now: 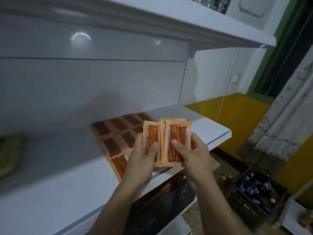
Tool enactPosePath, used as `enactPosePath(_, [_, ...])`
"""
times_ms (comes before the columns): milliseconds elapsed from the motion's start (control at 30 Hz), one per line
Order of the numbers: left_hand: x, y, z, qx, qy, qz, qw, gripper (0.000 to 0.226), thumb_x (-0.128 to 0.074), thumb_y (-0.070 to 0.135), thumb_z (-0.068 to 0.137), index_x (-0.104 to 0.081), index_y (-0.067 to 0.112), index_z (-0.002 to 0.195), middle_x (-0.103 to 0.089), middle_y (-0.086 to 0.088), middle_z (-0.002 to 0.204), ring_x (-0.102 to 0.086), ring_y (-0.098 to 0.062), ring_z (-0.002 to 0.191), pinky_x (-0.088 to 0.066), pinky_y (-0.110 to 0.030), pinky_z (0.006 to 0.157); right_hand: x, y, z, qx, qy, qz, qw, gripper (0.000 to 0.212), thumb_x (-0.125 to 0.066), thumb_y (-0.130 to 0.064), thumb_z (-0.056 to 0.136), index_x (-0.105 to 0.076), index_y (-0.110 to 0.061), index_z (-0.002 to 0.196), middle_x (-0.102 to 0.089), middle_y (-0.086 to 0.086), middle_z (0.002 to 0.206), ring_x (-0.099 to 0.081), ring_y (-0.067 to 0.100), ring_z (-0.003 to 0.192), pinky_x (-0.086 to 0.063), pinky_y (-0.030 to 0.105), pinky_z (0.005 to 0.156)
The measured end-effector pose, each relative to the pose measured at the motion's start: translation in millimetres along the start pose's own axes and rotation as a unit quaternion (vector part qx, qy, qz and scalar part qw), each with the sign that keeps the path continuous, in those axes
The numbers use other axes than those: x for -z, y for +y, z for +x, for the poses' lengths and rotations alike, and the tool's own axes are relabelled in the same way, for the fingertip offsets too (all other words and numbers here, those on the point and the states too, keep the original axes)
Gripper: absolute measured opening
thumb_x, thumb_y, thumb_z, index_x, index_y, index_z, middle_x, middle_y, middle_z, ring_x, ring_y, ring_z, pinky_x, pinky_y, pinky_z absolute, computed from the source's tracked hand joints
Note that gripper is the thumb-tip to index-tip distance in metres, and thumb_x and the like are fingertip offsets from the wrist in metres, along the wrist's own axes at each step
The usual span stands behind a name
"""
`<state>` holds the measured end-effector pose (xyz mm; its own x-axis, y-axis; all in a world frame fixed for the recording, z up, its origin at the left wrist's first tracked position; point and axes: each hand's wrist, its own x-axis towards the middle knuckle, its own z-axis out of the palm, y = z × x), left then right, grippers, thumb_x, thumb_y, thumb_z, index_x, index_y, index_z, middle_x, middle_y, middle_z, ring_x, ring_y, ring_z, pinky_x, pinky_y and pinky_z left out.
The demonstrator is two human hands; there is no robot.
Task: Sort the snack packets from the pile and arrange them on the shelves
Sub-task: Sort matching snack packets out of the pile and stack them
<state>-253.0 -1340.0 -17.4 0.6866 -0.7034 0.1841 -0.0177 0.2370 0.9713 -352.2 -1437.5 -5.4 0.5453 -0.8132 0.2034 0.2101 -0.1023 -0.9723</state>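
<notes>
White shelf holds laid snack packets. Both grips, left hand and right hand, curl round a fanned stack; next, probably lay one alongside.

Shot from a single wide-angle camera on the head, close to a white shelf. Faces forward and down, at arm's length from the left hand and the right hand, both just below centre and gripping orange packets. Angled toward the shelf's right end, with its front edge running up to the right. Takes in the upper shelf above and, lower right, a crate of bottles. Blurred toward the left edge.
</notes>
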Motion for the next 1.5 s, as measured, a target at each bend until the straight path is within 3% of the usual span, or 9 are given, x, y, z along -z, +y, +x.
enactPosePath(133, [1,-2,23,0.037,0.041,-0.057,0.997,0.02,-0.041,0.036,0.103,-0.052,0.033,0.119,-0.072,0.003,0.108,-0.072,-0.018,0.098,-0.058,-0.043,0.083,-22,13,43,-0.018,-0.053,0.023,0.998,0.018,-0.068,-0.008,0.088,-0.068,-0.012,0.106,-0.076,0.003,0.095,-0.073,0.018,0.089,-0.06,0.03,0.074])
enactPosePath(333, [-1,-4,57,-0.005,0.149,0.041,0.988,0.018,-0.059,0.028,0.098,-0.066,0.038,0.111,-0.073,0.004,0.11,-0.069,-0.017,0.105,-0.052,-0.049,0.096,-52,36,101,0.018,-0.164,-0.062,0.984,0.008,-0.074,-0.025,0.086,-0.074,-0.028,0.093,-0.075,-0.013,0.09,-0.07,0.005,0.088,-0.055,0.033,0.083])
enactPosePath(467, [-14,2,81,-0.041,0.244,0.081,0.965,0.019,-0.063,0.01,0.094,-0.061,0.013,0.112,-0.073,0.015,0.093,-0.069,0.004,0.079,-0.053,-0.012,0.071,-55,37,148,0.064,-0.213,-0.13,0.966,0.026,-0.075,-0.04,0.079,-0.076,-0.021,0.098,-0.074,-0.007,0.088,-0.069,0.01,0.085,-0.056,0.037,0.08])
enactPosePath(667, [-14,2,95,-0.009,0.331,0.117,0.936,0.04,-0.074,0.02,0.079,-0.059,0.02,0.116,-0.073,-0.003,0.102,-0.072,-0.018,0.091,-0.058,-0.038,0.082,-63,34,201,0.063,-0.34,-0.125,0.93,0.044,-0.077,-0.042,0.077,-0.067,0.001,0.078,-0.065,0.017,0.07,-0.06,0.028,0.063,-0.042,0.034,0.061])
enactPosePath(767, [-18,1,100,-0.019,0.339,0.025,0.94,0.042,-0.07,0.005,0.084,-0.058,0.009,0.124,-0.072,-0.012,0.109,-0.071,-0.03,0.1,-0.056,-0.044,0.087,-69,31,220,0.051,-0.381,-0.103,0.918,0.034,-0.076,-0.033,0.083,-0.071,0.001,0.078,-0.063,0.008,0.067,-0.058,0.016,0.061,-0.041,0.03,0.06])
enactPosePath(1000, [-21,1,114,-0.04,0.394,-0.001,0.918,0.027,-0.056,-0.007,0.09,-0.067,0.006,0.111,-0.075,-0.014,0.099,-0.072,-0.03,0.09,-0.059,-0.039,0.073,-68,42,290,-0.055,-0.314,-0.042,0.947,0.02,-0.071,-0.017,0.089,-0.067,-0.009,0.071,-0.052,-0.002,0.05,-0.043,0.007,0.04,-0.033,0.017,0.04])
enactPosePath(1200, [-14,-8,110,-0.023,0.445,0.03,0.895,0.041,-0.072,0.004,0.081,-0.06,0.003,0.121,-0.071,-0.019,0.107,-0.07,-0.036,0.097,-0.058,-0.053,0.084,-83,89,334,-0.085,-0.291,-0.162,0.939,0.022,-0.073,-0.015,0.087,-0.072,0.005,0.097,-0.056,0.007,0.061,-0.05,0.014,0.05,-0.04,0.018,0.043])
enactPosePath(1333, [-8,-16,105,-0.002,0.461,0.043,0.886,0.032,-0.068,-0.003,0.085,-0.06,0.002,0.116,-0.072,-0.019,0.102,-0.072,-0.034,0.087,-0.059,-0.041,0.068,-88,110,338,-0.028,-0.316,-0.26,0.912,0.023,-0.078,-0.018,0.081,-0.075,-0.001,0.097,-0.071,0.012,0.086,-0.062,0.02,0.075,-0.046,0.029,0.065])
enactPosePath(1500, [-9,-15,104,0.008,0.457,0.07,0.887,0.025,-0.068,-0.003,0.084,-0.065,0.004,0.108,-0.074,-0.015,0.093,-0.073,-0.03,0.08,-0.059,-0.032,0.058,-82,111,337,0.004,-0.296,-0.347,0.89,0.022,-0.077,-0.022,0.081,-0.075,-0.004,0.092,-0.066,0.009,0.082,-0.064,0.023,0.083,-0.036,0.026,0.06])
